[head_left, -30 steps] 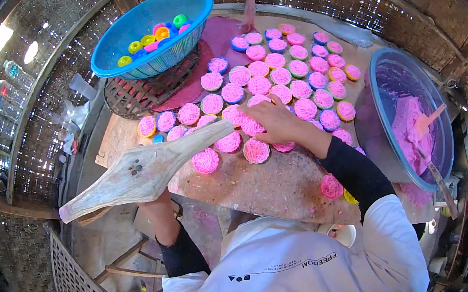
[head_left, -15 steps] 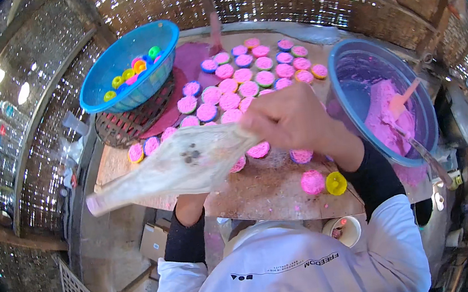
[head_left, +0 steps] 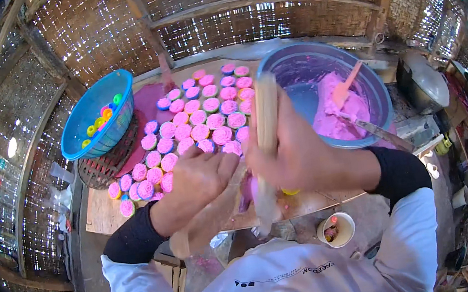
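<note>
**Trainee:** Head view: report the right hand.

**Instructor:** The right hand (head_left: 311, 149) is in front of the blue tub (head_left: 328, 55). Its fingers are closed around a wooden bar (head_left: 268, 107). The bar's upper end projects above the fist; its lower end is blurred over the front edge of the worktop (head_left: 101, 216).

**Trainee:** Report the left hand.

**Instructor:** The left hand (head_left: 194, 180) is beside the right hand, fingers curled. A second wooden piece (head_left: 211, 217) slants just below it. Blur prevents confirmation of a grip; I cannot tell.

**Trainee:** What is located around the hands?

**Instructor:** Small cups with pink tops (head_left: 199, 133) stand in close rows on the worktop, beyond and to the left of the hands. At far left, a blue basket (head_left: 74, 153) contains coloured cups (head_left: 91, 130) and rests tilted on a woven base (head_left: 96, 175).

**Trainee:** Tub contents?

**Instructor:** Pink paste (head_left: 333, 119), with an orange spatula (head_left: 349, 81) standing in it. A white bucket (head_left: 347, 230) is below the worktop's front edge.
</note>
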The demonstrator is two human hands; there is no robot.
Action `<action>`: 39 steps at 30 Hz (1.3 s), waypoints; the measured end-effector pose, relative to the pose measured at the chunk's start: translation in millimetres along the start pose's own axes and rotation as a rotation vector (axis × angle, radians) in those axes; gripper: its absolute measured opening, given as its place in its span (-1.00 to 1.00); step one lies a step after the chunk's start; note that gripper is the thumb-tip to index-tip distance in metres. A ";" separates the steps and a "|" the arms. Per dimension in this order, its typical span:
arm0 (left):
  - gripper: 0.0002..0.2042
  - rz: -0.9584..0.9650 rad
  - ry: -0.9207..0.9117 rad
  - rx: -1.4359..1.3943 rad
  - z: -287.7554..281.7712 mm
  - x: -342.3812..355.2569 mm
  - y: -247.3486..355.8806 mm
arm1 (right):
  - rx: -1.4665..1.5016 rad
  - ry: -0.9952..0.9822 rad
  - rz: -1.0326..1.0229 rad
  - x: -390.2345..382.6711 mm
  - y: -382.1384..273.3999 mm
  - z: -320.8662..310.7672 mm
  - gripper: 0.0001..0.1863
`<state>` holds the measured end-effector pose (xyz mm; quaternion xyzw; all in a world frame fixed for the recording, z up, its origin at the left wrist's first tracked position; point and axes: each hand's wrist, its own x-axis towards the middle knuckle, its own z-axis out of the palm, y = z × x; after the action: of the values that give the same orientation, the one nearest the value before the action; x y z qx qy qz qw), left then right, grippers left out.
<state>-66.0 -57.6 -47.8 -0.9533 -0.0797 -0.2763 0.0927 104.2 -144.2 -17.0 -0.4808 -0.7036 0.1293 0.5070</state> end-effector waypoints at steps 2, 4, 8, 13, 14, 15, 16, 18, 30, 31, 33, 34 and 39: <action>-0.81 -0.030 -0.072 -0.327 6.3 -0.9 3.6 | -0.138 -0.127 -0.024 -16.0 -21.9 -11.4 -0.74; -0.74 -0.022 -0.101 -0.682 11.6 0.5 6.1 | -0.227 -0.213 -0.064 -28.1 -35.4 -20.0 -0.75; -0.59 -0.013 -0.471 -0.684 7.2 9.7 -8.9 | -0.284 -0.190 -0.180 -49.6 -43.4 -50.1 -0.77; -0.54 -0.098 -0.319 -1.218 54.0 1.7 -33.0 | 0.692 0.526 -0.340 -50.0 -20.8 -133.3 -0.89; -0.55 -0.085 -0.222 -1.417 57.7 4.2 -26.3 | 0.659 0.638 -0.467 -36.2 -3.1 -149.0 -0.89; -0.57 -0.186 -0.355 -1.638 54.2 4.3 -24.8 | 0.699 1.100 -0.374 -18.8 12.1 -144.5 -0.96; -0.60 -0.186 -0.153 -1.835 64.6 11.0 -26.4 | 0.640 1.251 -0.330 -3.2 19.9 -127.9 -0.92; -0.63 -0.191 0.311 -1.946 82.4 24.9 -32.9 | 0.757 1.243 -0.168 16.3 50.9 -87.6 -0.84; -0.56 -0.395 1.166 -0.235 33.6 65.5 -100.8 | -1.578 -0.173 0.650 -108.7 144.4 -152.2 -0.62; -0.59 -0.310 1.038 0.039 31.8 57.1 -113.9 | -1.506 -0.239 0.737 -112.0 145.6 -156.8 -0.65; -0.61 -0.376 1.006 0.159 51.0 25.4 -155.9 | -1.347 -0.369 0.871 -91.0 122.8 -163.7 -0.69; -0.63 -0.353 0.990 0.268 48.5 25.5 -154.1 | -1.291 -0.394 0.873 -83.4 112.1 -168.9 -0.71; -0.67 -0.406 1.050 -0.096 58.9 46.8 -109.5 | -0.846 -0.439 0.897 -27.1 55.9 -197.4 -0.77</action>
<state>-19.0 66.3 -56.8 -0.6564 -0.1919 -0.7292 0.0212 300.7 -198.2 19.0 -0.8480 -0.5122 0.1352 0.0154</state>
